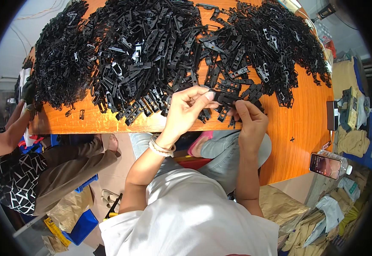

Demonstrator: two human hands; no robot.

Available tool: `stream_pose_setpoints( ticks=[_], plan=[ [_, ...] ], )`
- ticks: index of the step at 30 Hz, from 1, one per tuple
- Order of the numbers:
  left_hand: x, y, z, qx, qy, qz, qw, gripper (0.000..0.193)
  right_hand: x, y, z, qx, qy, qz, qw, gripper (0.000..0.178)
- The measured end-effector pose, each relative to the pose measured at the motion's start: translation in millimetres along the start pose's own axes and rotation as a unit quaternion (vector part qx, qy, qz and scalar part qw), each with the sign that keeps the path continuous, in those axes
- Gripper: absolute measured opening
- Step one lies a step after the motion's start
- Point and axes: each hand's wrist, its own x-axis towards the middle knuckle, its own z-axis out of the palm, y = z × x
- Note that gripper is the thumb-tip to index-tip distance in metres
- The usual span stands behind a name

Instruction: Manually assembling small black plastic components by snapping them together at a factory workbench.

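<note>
Between my two hands, just above the table's near edge, is a small black plastic part (224, 99). My left hand (190, 104) pinches its left end between thumb and fingers. At the right end, the fingertips of my right hand (250, 115) are closed on the same part or on a piece touching it; the detail is too small to tell. Behind and around my hands lie heaps of similar black plastic parts (151, 47), slotted and clip-like. Some loose parts lie right beneath my fingers.
The orange wooden table (305, 128) carries more black heaps at left (62, 59) and right (275, 47). A phone (325, 165) leans by a clear bottle at the right edge. Another person (19, 166) sits at left with a gloved hand. Blue crates (81, 226) and brown bags stand below.
</note>
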Motion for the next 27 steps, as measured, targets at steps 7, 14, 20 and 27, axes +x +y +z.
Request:
stream_pose_setpoints(
  ticks=[7, 14, 20, 27],
  plan=[
    [2.5, 2.1, -0.6, 0.147, 0.047, -0.016, 0.988, 0.023, -2.1, 15.0, 3.6, -0.006, -0.029, -0.079, 0.996, 0.011],
    [6.3, 7.1, -2.5, 0.039, -0.089, -0.123, 0.988, 0.016, -1.7, 21.2, 1.7, -0.06, -0.077, -0.129, 0.987, 0.01],
    [3.3, 0.2, -5.5, 0.077, -0.09, -0.029, 0.992, 0.014, -0.1, 6.3, 10.8, 0.029, -0.076, -0.029, 0.996, 0.014],
    [26.2, 11.8, -11.1, 0.126, -0.197, -0.069, 0.97, 0.011, 3.2, 15.0, -3.4, 0.009, -0.102, -0.077, 0.992, 0.019]
  ],
)
